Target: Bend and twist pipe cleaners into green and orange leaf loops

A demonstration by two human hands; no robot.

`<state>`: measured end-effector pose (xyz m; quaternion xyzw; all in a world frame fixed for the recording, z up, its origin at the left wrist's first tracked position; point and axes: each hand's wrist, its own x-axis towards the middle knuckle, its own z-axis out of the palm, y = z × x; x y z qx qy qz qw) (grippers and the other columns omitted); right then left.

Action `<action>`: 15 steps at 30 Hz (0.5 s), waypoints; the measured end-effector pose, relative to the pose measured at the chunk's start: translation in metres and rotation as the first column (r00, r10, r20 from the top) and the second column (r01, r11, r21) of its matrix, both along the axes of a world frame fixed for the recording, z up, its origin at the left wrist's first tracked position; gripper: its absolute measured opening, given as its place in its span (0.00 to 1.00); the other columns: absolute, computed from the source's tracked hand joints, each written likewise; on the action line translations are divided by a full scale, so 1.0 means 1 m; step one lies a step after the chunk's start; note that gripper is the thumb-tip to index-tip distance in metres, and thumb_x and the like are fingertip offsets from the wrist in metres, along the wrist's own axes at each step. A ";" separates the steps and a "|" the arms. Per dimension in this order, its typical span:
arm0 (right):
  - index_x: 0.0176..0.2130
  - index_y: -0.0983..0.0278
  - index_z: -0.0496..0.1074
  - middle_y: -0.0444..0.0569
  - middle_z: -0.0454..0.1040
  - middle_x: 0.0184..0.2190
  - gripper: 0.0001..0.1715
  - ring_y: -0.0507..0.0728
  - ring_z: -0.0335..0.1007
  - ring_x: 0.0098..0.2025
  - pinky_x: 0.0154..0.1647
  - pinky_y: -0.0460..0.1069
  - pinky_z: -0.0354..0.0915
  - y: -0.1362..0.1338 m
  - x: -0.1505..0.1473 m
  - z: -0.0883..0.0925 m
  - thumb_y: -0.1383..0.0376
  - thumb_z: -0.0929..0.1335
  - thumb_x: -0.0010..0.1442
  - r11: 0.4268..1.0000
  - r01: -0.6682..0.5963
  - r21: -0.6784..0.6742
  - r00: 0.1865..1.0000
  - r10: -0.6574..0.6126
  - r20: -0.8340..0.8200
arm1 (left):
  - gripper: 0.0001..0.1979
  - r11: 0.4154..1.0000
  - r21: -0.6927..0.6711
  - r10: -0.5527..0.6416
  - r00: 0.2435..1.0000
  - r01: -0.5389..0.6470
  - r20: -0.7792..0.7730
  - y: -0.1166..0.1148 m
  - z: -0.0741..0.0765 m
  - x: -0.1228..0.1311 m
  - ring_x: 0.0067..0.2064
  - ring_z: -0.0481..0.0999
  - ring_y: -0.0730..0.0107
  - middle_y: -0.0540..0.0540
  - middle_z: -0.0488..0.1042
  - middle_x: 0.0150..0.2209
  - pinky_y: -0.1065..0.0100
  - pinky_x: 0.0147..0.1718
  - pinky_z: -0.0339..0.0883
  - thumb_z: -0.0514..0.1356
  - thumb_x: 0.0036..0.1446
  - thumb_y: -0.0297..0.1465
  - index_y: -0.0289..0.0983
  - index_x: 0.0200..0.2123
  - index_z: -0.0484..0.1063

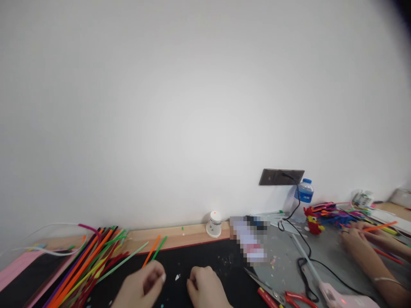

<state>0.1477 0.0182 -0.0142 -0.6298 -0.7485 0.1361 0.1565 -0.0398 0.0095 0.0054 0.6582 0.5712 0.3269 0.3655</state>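
My left hand [141, 285] is over the black mat [180, 259], its fingers curled toward the thumb. Just beyond it, an orange pipe cleaner [153, 248] and a green pipe cleaner [160, 247] point toward the wall; whether the hand touches them I cannot tell. To the right of it, my right hand [207, 285] is closed, knuckles up, low over the same mat. Anything inside either hand is hidden or too small to make out. Small scraps [177, 277] lie between the two hands.
Pipe cleaners [86, 267] are heaped at left. A paper cup [214, 224] stands upside down by the wall. At right are red-handled cutting tools [269, 295], a pink glue gun [346, 299], a black cord [303, 265], a bottle [304, 194] and another person's hands [356, 237].
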 end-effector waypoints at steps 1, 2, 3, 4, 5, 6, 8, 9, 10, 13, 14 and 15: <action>0.25 0.62 0.70 0.49 0.73 0.24 0.10 0.56 0.69 0.28 0.25 0.45 0.53 0.000 0.000 -0.001 0.68 0.61 0.50 1.000 -0.007 0.002 1.000 0.007 -0.005 | 0.07 0.991 0.088 0.117 0.978 -0.104 -0.170 0.004 0.001 -0.010 0.26 0.68 0.67 0.52 0.66 0.21 0.69 0.27 0.57 0.51 0.51 0.35 0.39 0.27 0.63; 0.25 0.62 0.70 0.48 0.73 0.24 0.10 0.56 0.69 0.27 0.24 0.45 0.52 0.000 0.000 -0.002 0.68 0.60 0.51 1.000 -0.015 0.004 1.000 0.015 -0.009 | 0.06 0.974 0.129 0.217 0.926 -0.185 -0.309 0.008 0.000 -0.020 0.27 0.69 0.64 0.49 0.67 0.23 0.67 0.29 0.58 0.50 0.51 0.34 0.38 0.28 0.62; 0.25 0.62 0.70 0.48 0.73 0.23 0.11 0.55 0.69 0.27 0.24 0.45 0.52 0.000 0.001 -0.002 0.68 0.60 0.51 1.000 -0.020 0.014 1.000 0.020 -0.013 | 0.06 0.963 0.150 0.268 0.873 -0.225 -0.407 0.010 -0.002 -0.027 0.29 0.70 0.61 0.46 0.69 0.25 0.65 0.30 0.58 0.50 0.50 0.33 0.37 0.28 0.62; 0.25 0.62 0.70 0.47 0.73 0.23 0.11 0.55 0.69 0.26 0.24 0.45 0.52 0.000 0.001 -0.003 0.68 0.60 0.51 0.999 -0.023 0.025 1.000 0.023 -0.016 | 0.06 0.957 0.140 0.290 0.823 -0.253 -0.488 0.012 -0.006 -0.032 0.30 0.71 0.58 0.43 0.69 0.28 0.64 0.30 0.58 0.51 0.49 0.33 0.37 0.28 0.62; 0.25 0.62 0.70 0.47 0.73 0.23 0.11 0.55 0.69 0.26 0.24 0.45 0.51 0.000 0.002 -0.003 0.68 0.60 0.51 0.999 -0.022 0.034 1.000 0.023 -0.017 | 0.06 0.962 0.119 0.269 0.796 -0.244 -0.542 0.014 -0.009 -0.034 0.31 0.72 0.55 0.40 0.70 0.29 0.63 0.29 0.59 0.51 0.48 0.33 0.37 0.27 0.62; 0.25 0.62 0.69 0.47 0.73 0.23 0.10 0.55 0.69 0.26 0.24 0.44 0.51 0.000 0.002 -0.003 0.69 0.60 0.51 0.999 -0.017 0.036 1.000 0.018 -0.017 | 0.05 0.969 0.096 0.241 0.779 -0.229 -0.579 0.014 -0.013 -0.034 0.32 0.72 0.53 0.38 0.70 0.30 0.62 0.29 0.59 0.51 0.48 0.33 0.36 0.27 0.61; 0.25 0.62 0.69 0.47 0.72 0.22 0.10 0.54 0.68 0.26 0.23 0.44 0.51 -0.001 0.003 -0.003 0.69 0.61 0.50 0.999 -0.009 0.031 1.000 0.009 -0.021 | 0.04 0.979 0.059 0.192 0.775 -0.197 -0.602 0.015 -0.020 -0.030 0.33 0.73 0.52 0.37 0.71 0.30 0.62 0.29 0.58 0.50 0.48 0.31 0.37 0.25 0.61; 0.25 0.62 0.69 0.46 0.72 0.22 0.09 0.53 0.68 0.25 0.23 0.44 0.51 -0.001 0.003 -0.003 0.70 0.61 0.50 1.000 -0.007 0.029 1.000 0.008 -0.030 | 0.04 0.982 0.044 0.173 0.781 -0.184 -0.600 0.015 -0.023 -0.028 0.32 0.73 0.52 0.37 0.71 0.29 0.62 0.28 0.58 0.50 0.48 0.30 0.37 0.24 0.61; 0.24 0.62 0.69 0.46 0.72 0.21 0.09 0.53 0.67 0.24 0.23 0.43 0.51 -0.001 0.003 -0.003 0.70 0.61 0.50 1.000 -0.008 0.026 0.999 0.009 -0.043 | 0.05 0.984 0.032 0.160 0.789 -0.176 -0.593 0.016 -0.026 -0.026 0.31 0.73 0.54 0.38 0.71 0.27 0.63 0.28 0.58 0.49 0.49 0.28 0.38 0.23 0.60; 0.23 0.63 0.68 0.44 0.70 0.19 0.09 0.51 0.65 0.23 0.22 0.43 0.50 -0.002 0.003 -0.003 0.71 0.61 0.49 0.999 -0.008 0.040 0.993 0.013 -0.114 | 0.10 0.989 0.020 0.135 0.817 -0.150 -0.561 0.017 -0.028 -0.022 0.27 0.72 0.59 0.43 0.70 0.23 0.65 0.26 0.56 0.46 0.49 0.26 0.39 0.19 0.60; 0.22 0.63 0.68 0.44 0.69 0.18 0.09 0.51 0.64 0.22 0.22 0.43 0.50 -0.002 0.003 -0.003 0.71 0.61 0.49 0.999 -0.006 0.044 0.987 0.013 -0.159 | 0.10 0.990 0.023 0.127 0.833 -0.136 -0.538 0.018 -0.028 -0.020 0.27 0.71 0.61 0.45 0.69 0.22 0.66 0.25 0.56 0.46 0.49 0.26 0.39 0.18 0.60; 0.21 0.64 0.67 0.43 0.68 0.17 0.10 0.50 0.63 0.21 0.22 0.43 0.50 -0.001 0.003 -0.004 0.72 0.61 0.49 0.999 -0.006 0.048 0.975 0.017 -0.222 | 0.10 0.993 0.033 0.113 0.859 -0.112 -0.500 0.017 -0.027 -0.018 0.26 0.70 0.62 0.46 0.69 0.21 0.67 0.25 0.56 0.47 0.48 0.26 0.39 0.18 0.60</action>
